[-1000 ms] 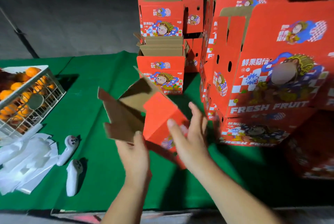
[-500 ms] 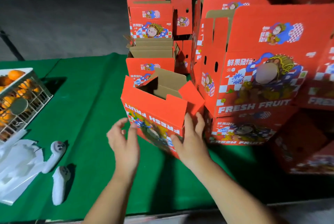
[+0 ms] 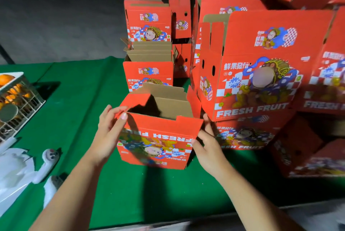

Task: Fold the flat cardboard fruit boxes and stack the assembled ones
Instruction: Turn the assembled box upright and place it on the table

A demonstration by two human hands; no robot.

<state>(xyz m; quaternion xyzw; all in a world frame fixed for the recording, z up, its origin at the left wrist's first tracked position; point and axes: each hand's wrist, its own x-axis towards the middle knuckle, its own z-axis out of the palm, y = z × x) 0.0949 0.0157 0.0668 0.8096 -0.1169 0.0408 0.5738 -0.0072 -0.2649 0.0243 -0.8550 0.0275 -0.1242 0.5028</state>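
The red fruit box (image 3: 156,137) stands on the green table (image 3: 89,115), its opening up and its print upside down, just in front of the box stack (image 3: 257,81). The left hand (image 3: 110,133) pinches the box's left top flap (image 3: 136,101) between thumb and fingers. The right hand (image 3: 207,145) grips the box's right front corner with curled fingers. Left of the box lie two white controllers (image 3: 47,163), and further left stands a crate of oranges (image 3: 16,100).
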